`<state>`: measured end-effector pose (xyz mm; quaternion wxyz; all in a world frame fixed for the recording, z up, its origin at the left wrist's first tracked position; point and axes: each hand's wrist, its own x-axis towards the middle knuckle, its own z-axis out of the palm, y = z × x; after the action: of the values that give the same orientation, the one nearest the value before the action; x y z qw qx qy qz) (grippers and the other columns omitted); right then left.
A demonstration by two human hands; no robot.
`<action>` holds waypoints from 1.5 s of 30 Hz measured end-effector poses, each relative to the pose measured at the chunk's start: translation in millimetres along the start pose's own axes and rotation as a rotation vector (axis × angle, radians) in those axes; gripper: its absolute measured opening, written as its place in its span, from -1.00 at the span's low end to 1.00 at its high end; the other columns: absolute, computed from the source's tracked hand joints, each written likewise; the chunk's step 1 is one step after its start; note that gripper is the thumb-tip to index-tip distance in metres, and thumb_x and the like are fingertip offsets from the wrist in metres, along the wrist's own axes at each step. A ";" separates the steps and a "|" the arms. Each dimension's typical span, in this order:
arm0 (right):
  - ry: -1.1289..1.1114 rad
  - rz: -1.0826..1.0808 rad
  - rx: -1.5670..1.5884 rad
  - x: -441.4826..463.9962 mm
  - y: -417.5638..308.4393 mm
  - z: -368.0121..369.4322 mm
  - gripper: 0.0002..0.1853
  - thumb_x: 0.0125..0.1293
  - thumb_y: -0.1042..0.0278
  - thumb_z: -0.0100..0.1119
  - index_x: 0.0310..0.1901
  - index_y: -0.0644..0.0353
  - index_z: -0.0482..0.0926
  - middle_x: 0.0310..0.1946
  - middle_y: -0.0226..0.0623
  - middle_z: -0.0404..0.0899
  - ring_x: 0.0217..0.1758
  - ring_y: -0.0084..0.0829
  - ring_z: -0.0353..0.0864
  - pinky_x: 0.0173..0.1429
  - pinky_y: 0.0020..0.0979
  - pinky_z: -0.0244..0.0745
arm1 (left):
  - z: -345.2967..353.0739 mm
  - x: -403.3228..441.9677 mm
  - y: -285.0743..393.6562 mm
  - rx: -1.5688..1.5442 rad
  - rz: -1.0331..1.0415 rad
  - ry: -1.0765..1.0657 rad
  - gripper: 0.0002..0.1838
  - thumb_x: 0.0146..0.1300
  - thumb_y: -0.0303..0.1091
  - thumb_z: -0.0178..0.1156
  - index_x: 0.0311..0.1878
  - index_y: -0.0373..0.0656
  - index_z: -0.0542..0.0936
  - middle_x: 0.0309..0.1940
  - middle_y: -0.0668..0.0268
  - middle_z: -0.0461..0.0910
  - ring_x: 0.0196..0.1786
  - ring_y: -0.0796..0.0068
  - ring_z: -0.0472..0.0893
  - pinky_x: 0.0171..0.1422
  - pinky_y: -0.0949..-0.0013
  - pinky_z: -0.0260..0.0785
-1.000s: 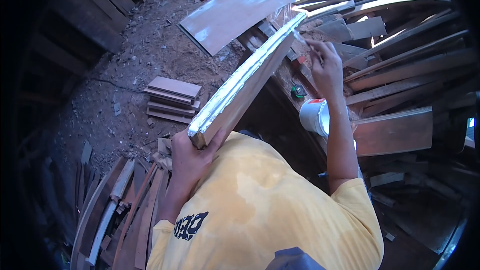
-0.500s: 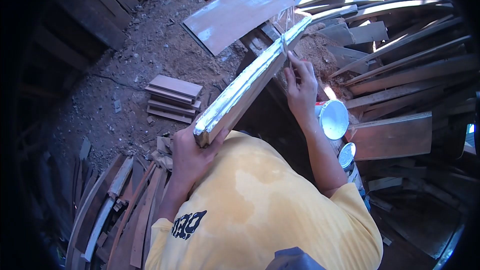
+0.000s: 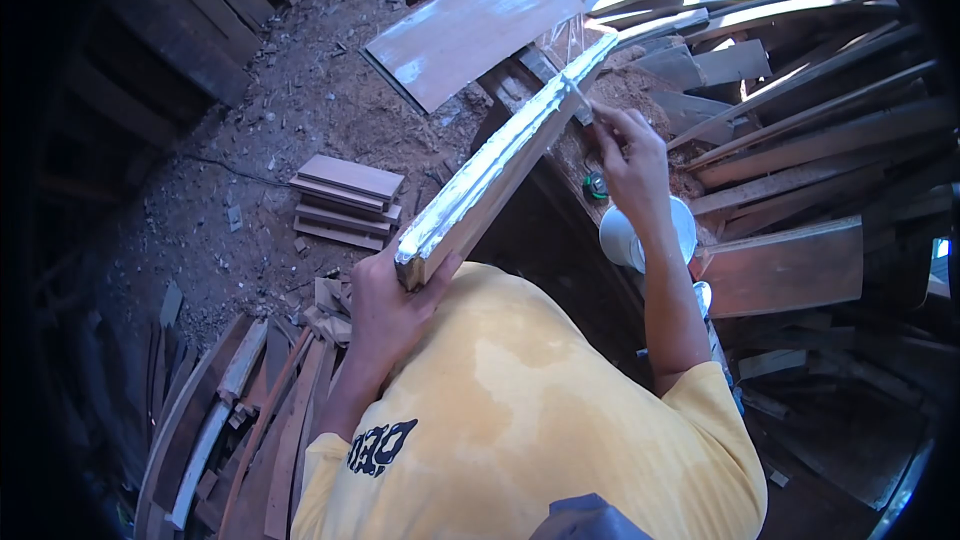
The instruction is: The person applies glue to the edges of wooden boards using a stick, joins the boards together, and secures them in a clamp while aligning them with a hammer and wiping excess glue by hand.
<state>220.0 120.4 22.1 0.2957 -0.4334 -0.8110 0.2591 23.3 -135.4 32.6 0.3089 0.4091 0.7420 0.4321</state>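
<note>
A long wooden board (image 3: 505, 180) slants up and away from my body, its top edge coated with white paste. My left hand (image 3: 392, 305) grips its near end, thumb on the right side. In my right hand (image 3: 632, 150) is a thin spreading tool (image 3: 580, 93), held in a pinch, its tip at the white edge near the board's far end. Partly behind my right forearm stands a white bucket (image 3: 622, 237). A green and black tape measure (image 3: 595, 186) lies left of that forearm.
Small boards (image 3: 347, 188) are stacked on the ground at the left. A wide panel (image 3: 475, 30) lies beyond. Long planks (image 3: 830, 145) fill the right side, and curved strips (image 3: 205, 440) lie at the lower left. A reddish board (image 3: 785, 268) sits right of the bucket.
My right hand first moved left to the board's edge with the tool, then shifted slightly right, its forearm now covering part of the bucket. My left hand keeps its grip.
</note>
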 end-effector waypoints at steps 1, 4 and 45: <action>-0.026 -0.025 0.026 -6.0 -8.7 0.8 -0.70 0.44 0.52 0.21 0.16 0.19 0.73 -0.30 -0.08 0.59 -0.31 -0.23 0.64 -0.13 -0.26 0.51 | 0.2 1.0 -0.9 0.005 0.015 0.008 -0.55 0.30 -0.24 0.49 0.11 -0.38 0.69 -0.26 -0.07 0.78 -0.18 0.03 0.83 -0.11 0.17 0.63; -0.085 -0.022 0.081 -26.6 -31.2 3.8 -0.67 0.44 0.54 0.22 0.20 0.19 0.71 -0.28 -0.10 0.60 -0.29 -0.23 0.64 -0.15 -0.28 0.51 | 0.1 0.4 -0.1 -0.012 0.007 0.021 -0.55 0.30 -0.23 0.49 0.11 -0.37 0.69 -0.26 -0.07 0.78 -0.18 0.01 0.83 -0.11 0.16 0.63; -0.248 0.341 0.302 -61.5 -79.4 -38.6 -0.69 0.47 0.47 0.24 0.19 0.22 0.74 -0.41 -0.36 0.73 -0.53 -0.69 0.55 -0.41 -0.51 0.49 | 11.1 -7.6 -3.2 0.022 0.044 0.000 -0.56 0.30 -0.19 0.47 0.09 -0.34 0.69 -0.35 -0.09 0.75 -0.24 -0.10 0.79 -0.16 0.09 0.61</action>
<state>231.2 35.1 86.7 0.2072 -0.4796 -0.7085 0.4744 34.8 -138.6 25.6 0.2948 0.4288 0.7374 0.4307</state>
